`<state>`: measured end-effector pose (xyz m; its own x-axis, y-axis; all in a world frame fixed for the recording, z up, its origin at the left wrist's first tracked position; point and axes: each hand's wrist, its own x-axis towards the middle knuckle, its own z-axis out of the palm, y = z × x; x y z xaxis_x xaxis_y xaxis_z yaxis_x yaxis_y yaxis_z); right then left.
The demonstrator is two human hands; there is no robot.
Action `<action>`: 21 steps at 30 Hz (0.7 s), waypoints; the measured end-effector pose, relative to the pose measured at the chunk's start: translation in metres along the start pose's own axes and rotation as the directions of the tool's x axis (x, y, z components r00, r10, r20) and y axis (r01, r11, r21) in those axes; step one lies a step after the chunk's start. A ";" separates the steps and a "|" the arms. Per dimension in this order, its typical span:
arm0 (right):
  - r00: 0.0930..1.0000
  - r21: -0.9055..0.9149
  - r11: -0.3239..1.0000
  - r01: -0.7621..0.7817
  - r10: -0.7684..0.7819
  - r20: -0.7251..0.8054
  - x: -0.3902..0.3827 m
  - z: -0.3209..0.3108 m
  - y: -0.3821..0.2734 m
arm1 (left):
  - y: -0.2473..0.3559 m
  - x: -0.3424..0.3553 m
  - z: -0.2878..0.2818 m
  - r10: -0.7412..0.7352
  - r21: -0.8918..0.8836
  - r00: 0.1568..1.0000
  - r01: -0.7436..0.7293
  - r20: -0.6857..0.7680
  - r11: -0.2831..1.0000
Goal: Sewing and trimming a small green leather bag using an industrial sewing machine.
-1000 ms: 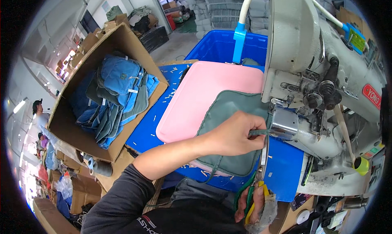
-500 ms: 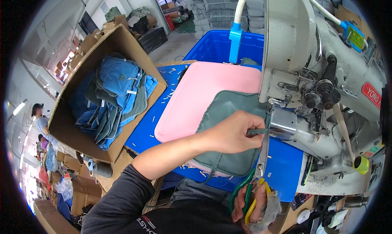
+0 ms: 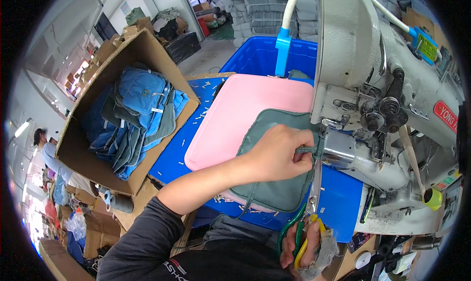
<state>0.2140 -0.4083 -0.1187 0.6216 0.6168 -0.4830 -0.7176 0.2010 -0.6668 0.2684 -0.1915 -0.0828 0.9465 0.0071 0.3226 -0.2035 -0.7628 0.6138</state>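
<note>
My left hand [image 3: 279,153] is closed in a pinch on a narrow grey-green fabric strip [image 3: 307,150] beside the sewing machine's arm. Beneath that hand lies a grey-green fabric panel [image 3: 282,197] with a piped edge; its right edge reaches the machine. A thin tail of the same colour hangs from its lower left. Nearer my body, my right hand [image 3: 299,246] grips scissors [image 3: 315,190] with one green and one yellow handle. Their blades point away from me along the panel's right edge, and the tips lie close under the strip. Frayed grey material covers part of the right hand.
The large grey sewing machine [image 3: 353,40] stands at right. A pink board [image 3: 216,129] lies on the blue tabletop [image 3: 171,156], among thread scraps. At left, a cardboard box [image 3: 78,148] holds blue and grey fabric pieces. Behind stands a blue crate [image 3: 240,55]. Another person [image 3: 49,148] is far left.
My left hand has shifted slightly left and away from me, with the strip lifted a little. The scissors have barely moved. The person far left has changed position.
</note>
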 end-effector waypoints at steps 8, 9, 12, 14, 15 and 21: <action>0.995 -0.005 0.996 0.085 -0.084 0.059 -0.002 0.003 -0.006 | 0.012 0.000 -0.001 0.069 -0.053 0.996 -0.065 0.061 0.996; 0.995 -0.005 0.996 0.086 -0.085 0.059 -0.003 0.004 -0.007 | 0.011 0.001 0.000 0.070 -0.053 0.996 -0.067 0.061 0.996; 0.997 0.005 0.998 0.067 -0.067 0.041 -0.001 0.007 -0.008 | 0.004 -0.002 0.000 0.073 -0.069 0.995 -0.068 0.068 0.995; 0.997 -0.039 0.996 0.076 -0.075 0.014 -0.002 0.005 -0.006 | 0.002 -0.003 0.000 0.014 -0.123 0.997 -0.005 0.075 0.992; 0.997 -0.038 0.996 0.082 -0.082 0.005 -0.003 0.005 -0.007 | 0.004 -0.002 0.002 0.022 -0.130 0.997 -0.012 0.078 0.991; 0.999 0.041 0.999 0.016 -0.017 0.037 -0.002 0.004 -0.010 | 0.001 -0.002 0.004 0.015 -0.147 0.991 0.004 0.130 0.989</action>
<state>0.2191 -0.4085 -0.1089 0.6216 0.6410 -0.4502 -0.7202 0.2417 -0.6503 0.2673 -0.1946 -0.0855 0.9679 -0.0889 0.2352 -0.2341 -0.6597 0.7141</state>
